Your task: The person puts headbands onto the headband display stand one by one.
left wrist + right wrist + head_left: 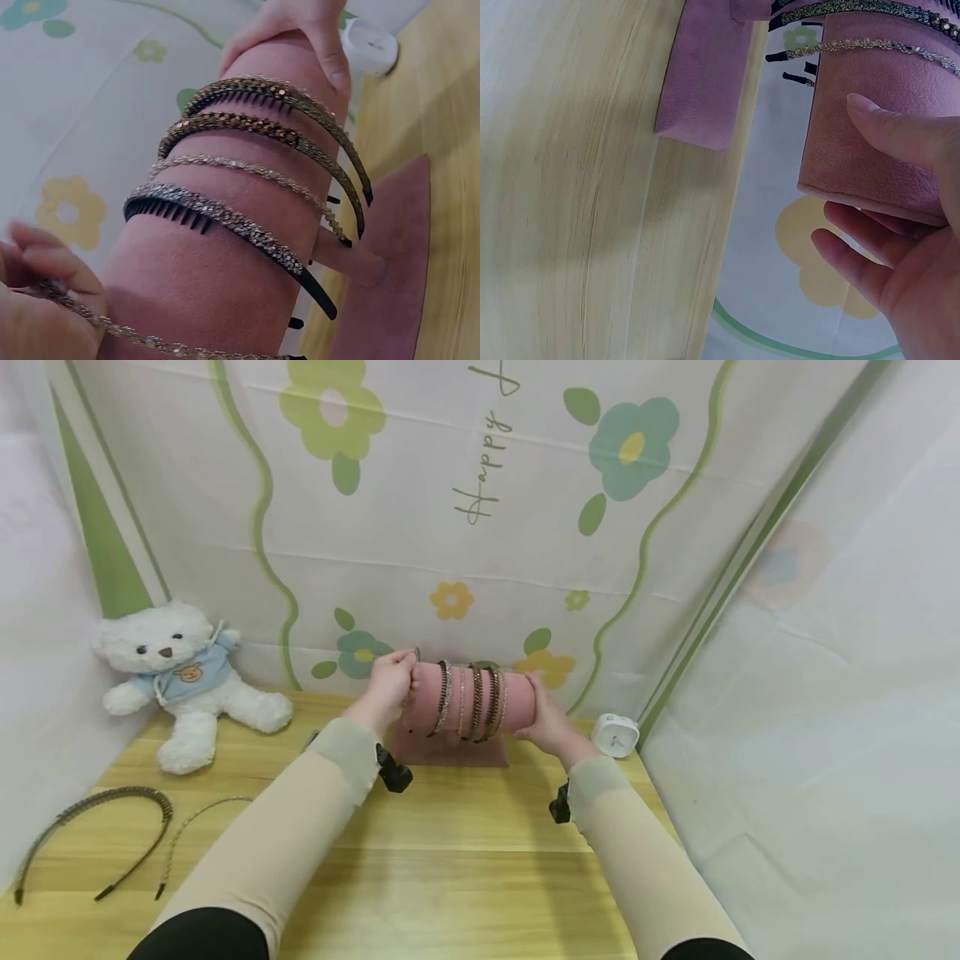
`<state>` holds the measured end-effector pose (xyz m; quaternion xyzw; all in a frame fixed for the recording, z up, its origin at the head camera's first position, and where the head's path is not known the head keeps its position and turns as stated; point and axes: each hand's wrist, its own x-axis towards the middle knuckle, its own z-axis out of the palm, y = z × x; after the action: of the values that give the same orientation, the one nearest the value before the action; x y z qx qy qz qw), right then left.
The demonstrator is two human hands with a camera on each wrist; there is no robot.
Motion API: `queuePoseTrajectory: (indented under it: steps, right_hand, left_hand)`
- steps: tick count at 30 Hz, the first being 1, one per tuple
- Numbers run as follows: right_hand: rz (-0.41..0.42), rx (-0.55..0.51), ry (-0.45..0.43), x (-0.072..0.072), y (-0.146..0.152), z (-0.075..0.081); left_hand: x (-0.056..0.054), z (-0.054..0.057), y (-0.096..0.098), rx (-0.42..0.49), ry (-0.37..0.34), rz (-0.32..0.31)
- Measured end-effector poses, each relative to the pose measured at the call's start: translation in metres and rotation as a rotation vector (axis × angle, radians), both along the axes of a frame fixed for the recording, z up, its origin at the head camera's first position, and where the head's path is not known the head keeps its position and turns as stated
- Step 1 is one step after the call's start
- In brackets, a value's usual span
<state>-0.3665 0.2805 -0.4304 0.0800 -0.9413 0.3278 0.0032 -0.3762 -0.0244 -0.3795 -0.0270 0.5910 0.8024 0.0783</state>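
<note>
A pink padded roll on a stand (426, 693) lies crosswise at the back of the table, with several beaded headbands around it. At its left end my left hand (390, 687) pinches a thin beaded headband (142, 336), which lies across the roll. The nearest neighbour is a silver sparkly headband (225, 221) with black comb teeth. Farther right sit a thin pale headband (247, 166) and two bronze ones. My right hand (550, 720) holds the roll's right end. In the right wrist view its thumb (900, 135) lies on the roll and its other fingers are around the end.
At the left lie a dark headband (123, 793) and a thin beaded headband (197, 817), partly behind my left sleeve. A white teddy bear (197, 706) in a blue top sits behind them. A small white clock (615, 736) stands right of the roll. A flowered cloth (420, 543) hangs behind.
</note>
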Motion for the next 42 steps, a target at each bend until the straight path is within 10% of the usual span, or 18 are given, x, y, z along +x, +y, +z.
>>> queuePoseTrajectory:
  steps: [10,15,22,27,42]
  right_hand:
    - [0.007,0.013,0.008,0.003,-0.005,0.008]
    - [-0.003,0.017,-0.004,0.004,-0.004,0.009]
    - [-0.011,0.022,-0.012,0.003,-0.002,0.006]
    - [-0.01,0.014,-0.01,0.002,0.0,0.004]
    - [-0.014,0.024,-0.017,0.001,0.0,0.002]
  left_hand:
    - [0.012,0.017,0.006,-0.554,0.111,0.008]
    - [0.015,0.024,-0.003,-0.651,0.159,-0.089]
    - [0.0,0.005,-0.025,-0.874,0.52,-0.237]
    - [-0.007,-0.009,-0.037,-1.129,0.625,-0.321]
    - [-0.016,-0.008,-0.024,-1.242,0.692,-0.327]
